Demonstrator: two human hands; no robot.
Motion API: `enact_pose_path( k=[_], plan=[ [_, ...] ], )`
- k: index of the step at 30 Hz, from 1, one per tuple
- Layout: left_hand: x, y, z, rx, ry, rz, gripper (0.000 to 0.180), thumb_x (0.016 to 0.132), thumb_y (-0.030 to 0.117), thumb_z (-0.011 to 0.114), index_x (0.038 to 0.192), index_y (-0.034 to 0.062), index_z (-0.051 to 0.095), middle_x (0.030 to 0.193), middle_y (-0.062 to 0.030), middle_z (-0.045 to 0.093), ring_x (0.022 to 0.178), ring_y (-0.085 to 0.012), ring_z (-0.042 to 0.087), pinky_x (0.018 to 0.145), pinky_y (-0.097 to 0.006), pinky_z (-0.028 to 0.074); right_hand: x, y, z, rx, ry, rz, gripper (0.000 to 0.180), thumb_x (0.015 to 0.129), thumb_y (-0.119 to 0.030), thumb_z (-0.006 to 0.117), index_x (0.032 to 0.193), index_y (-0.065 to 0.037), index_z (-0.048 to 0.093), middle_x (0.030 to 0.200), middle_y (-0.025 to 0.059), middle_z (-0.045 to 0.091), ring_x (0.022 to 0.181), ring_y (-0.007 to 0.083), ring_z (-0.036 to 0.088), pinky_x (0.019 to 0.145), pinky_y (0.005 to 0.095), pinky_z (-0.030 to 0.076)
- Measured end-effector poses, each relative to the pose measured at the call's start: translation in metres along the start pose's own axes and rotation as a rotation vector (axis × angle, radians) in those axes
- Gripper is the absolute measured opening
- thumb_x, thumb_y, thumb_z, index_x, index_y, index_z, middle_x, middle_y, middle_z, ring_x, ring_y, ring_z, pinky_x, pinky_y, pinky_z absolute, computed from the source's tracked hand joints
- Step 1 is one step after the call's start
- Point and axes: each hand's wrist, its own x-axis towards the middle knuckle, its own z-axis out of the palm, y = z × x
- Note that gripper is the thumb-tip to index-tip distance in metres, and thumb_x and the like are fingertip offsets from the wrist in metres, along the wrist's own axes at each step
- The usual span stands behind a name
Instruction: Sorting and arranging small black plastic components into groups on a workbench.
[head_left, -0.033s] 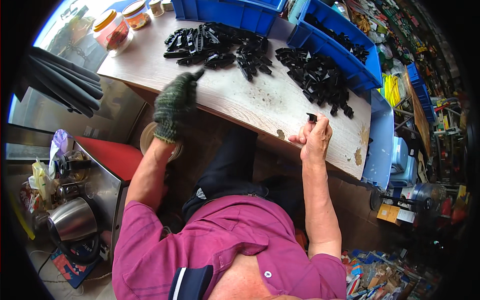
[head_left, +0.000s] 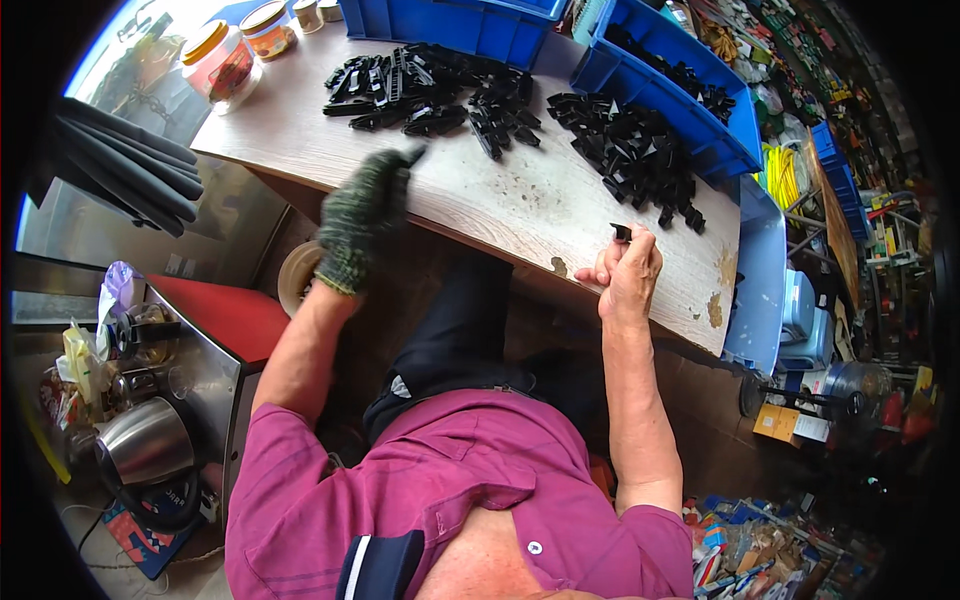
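Observation:
My left hand, in a dark green knitted glove, is over the table's near edge at the left. It is closed on a slim black part whose tip sticks out past the fingers; the rest is hidden. My bare right hand is over the near right edge, pinching a small black plastic piece between thumb and forefinger. Beyond the left hand lies a heap of long black parts. A second heap, of short black pieces, lies beyond the right hand.
The table has worn patches. A blue bin stands at its far edge, and another blue bin holding black pieces stands at the right. Jars sit far left. A metal kettle is on the left, near a red-topped cabinet.
My gloved left hand has shifted a little to the right and nearer to me, still with the slim black part. My right hand stays almost in place with its small piece.

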Motion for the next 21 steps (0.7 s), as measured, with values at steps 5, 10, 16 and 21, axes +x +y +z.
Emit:
enact_pose_path(
  k=[5,10,16,21],
  plan=[
    [-0.034,0.078,0.045,-0.589,-0.21,-0.041,0.02,0.09,0.014,0.069,0.105,0.0013,0.07,0.096,-0.0182,0.072,0.087,-0.0347,0.071,0.077,-0.041,0.057,-0.002,0.001,0.001,0.023,0.023,-0.008,0.035,0.099,-0.038,0.042,0.079,-0.01,0.048,0.049,-0.0023,0.028,0.039,0.0111,0.032,0.04,0.0369,0.052],
    [-0.032,0.119,0.065,-0.694,-0.5,-0.015,0.021,0.095,0.014,0.065,0.111,0.0015,0.067,0.093,-0.0174,0.071,0.081,-0.027,0.071,0.072,-0.035,0.054,-0.004,0.003,-0.001,0.044,0.049,0.003,0.032,0.1,-0.035,0.042,0.083,-0.009,0.049,0.053,-0.0015,0.033,0.039,0.0111,0.036,0.041,0.0349,0.052],
    [-0.021,0.123,0.08,-0.768,-0.552,-0.028,0.021,0.098,0.018,0.06,0.11,0.0024,0.067,0.088,-0.0156,0.068,0.074,-0.0269,0.067,0.068,-0.036,0.052,-0.004,0.005,0.0,-0.008,0.008,-0.085,0.027,0.1,-0.03,0.043,0.085,-0.008,0.051,0.059,0.0004,0.041,0.04,0.0106,0.041,0.038,0.0303,0.047],
    [-0.021,0.128,0.086,-0.789,-0.565,-0.212,0.021,0.096,0.022,0.06,0.109,0.0072,0.066,0.095,-0.0164,0.07,0.084,-0.0375,0.067,0.071,-0.046,0.052,-0.006,0.008,0.0,-0.018,0.015,-0.139,0.027,0.1,-0.025,0.044,0.081,-0.007,0.05,0.059,0.0009,0.041,0.039,0.0108,0.038,0.036,0.0307,0.046]
  ],
)
